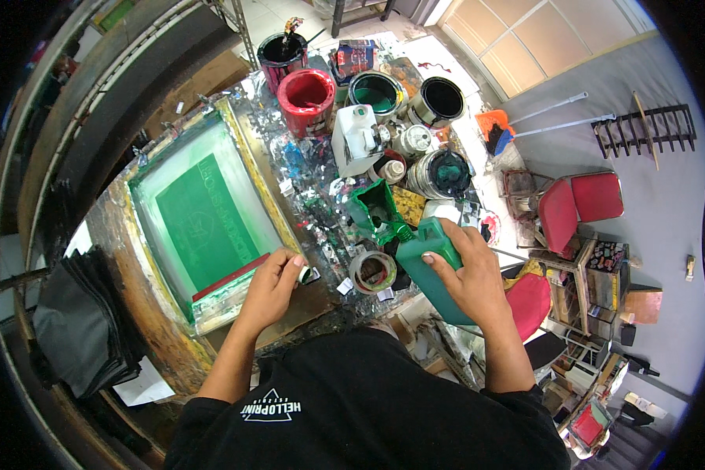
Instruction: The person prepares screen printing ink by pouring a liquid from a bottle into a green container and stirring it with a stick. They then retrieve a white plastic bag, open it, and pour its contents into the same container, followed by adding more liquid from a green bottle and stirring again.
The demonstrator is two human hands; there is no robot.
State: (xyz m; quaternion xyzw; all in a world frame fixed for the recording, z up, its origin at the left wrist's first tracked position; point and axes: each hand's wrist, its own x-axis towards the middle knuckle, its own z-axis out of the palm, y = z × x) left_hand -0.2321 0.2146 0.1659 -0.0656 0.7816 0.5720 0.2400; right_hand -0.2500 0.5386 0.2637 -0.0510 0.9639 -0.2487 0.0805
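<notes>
My right hand [478, 274] grips a green plastic jug [431, 270], tilted so that its neck points left at an open, green-stained container [374, 205]. The neck is close to the container's lower rim; whether liquid is flowing I cannot tell. Pinched in my left hand [274, 290] is a small round cap [305, 274], pale with a dark inside. That hand hovers at the lower right corner of a printing screen [200, 223] with a green mesh area. Near it, a dark red squeegee [231, 277] lies along the screen's near edge. A roll of tape [373, 272] sits between my hands.
Behind the green container stand a red ink bucket [305, 102], several dark ink cans [436, 102] and a white jug [357, 141] on the stained table. A stack of black sheets [86, 321] hangs at the left. Red chairs [560, 211] stand to the right.
</notes>
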